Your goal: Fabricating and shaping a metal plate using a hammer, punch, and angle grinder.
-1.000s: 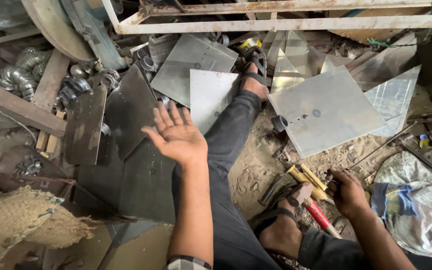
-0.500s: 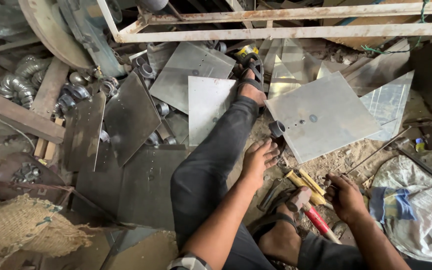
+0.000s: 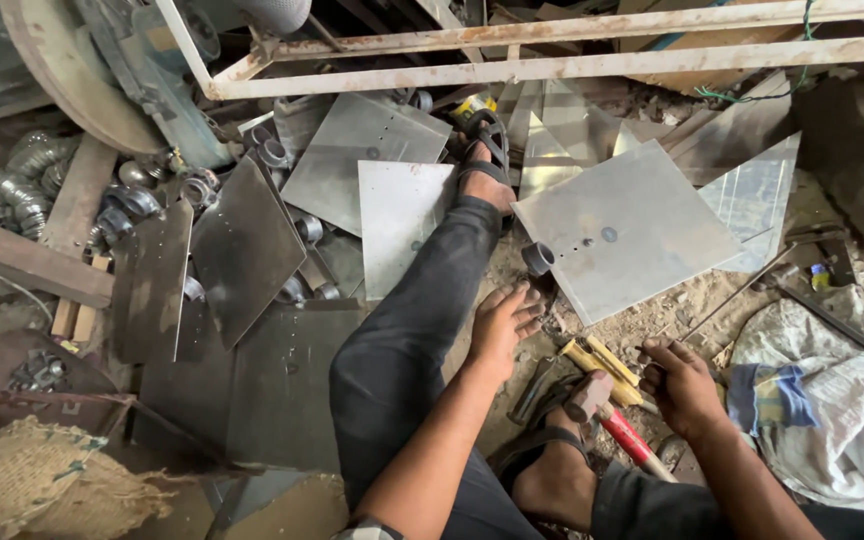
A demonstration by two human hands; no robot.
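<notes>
Right hand (image 3: 680,385) just beside yellow-handled tool (image 3: 607,368), fingertips touching it.

The left hand (image 3: 504,322) is stretched forward, palm down, fingers extended and slightly spread. The right hand (image 3: 680,385) is held lower, fingers curled loosely.

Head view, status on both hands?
Left hand open, reaching beside short pipe piece. Right hand gripping red-handled hammer. Metal sheet close by.
</notes>
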